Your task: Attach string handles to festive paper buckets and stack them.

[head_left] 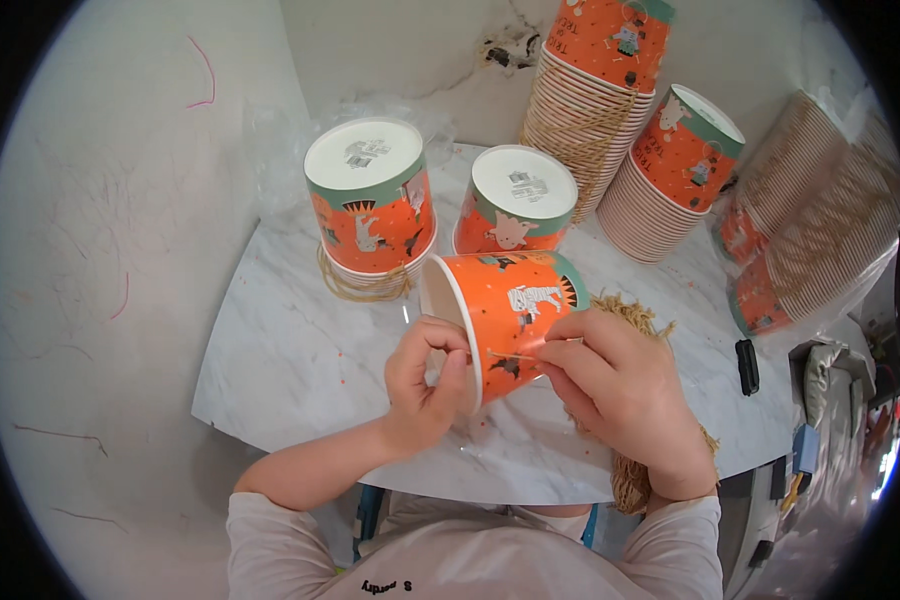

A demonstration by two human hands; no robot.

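Observation:
An orange paper bucket [510, 290] with a green band and a white rim lies tipped on its side in front of me, its mouth toward the left. At the mouth, my left hand [425, 380] is closed, finger and thumb curled by the rim; whatever they pinch is hidden. My right hand [610, 375] is closed against the bucket's outside, pinching a thin tan cord [510, 355] that runs along the wall toward the rim. Beneath my right wrist lies a bundle of tan cords [630, 482], partly covered by the hand and forearm.
Upside-down paper buckets stand behind: a stack [370, 215] with cord loops round its base, and another bucket [525, 195]. Tall nested stacks [590, 110] rise at the back right, and plastic-wrapped stacks [820, 230] stand farther right. A small black object [747, 368] lies near the table's [280, 350] right edge.

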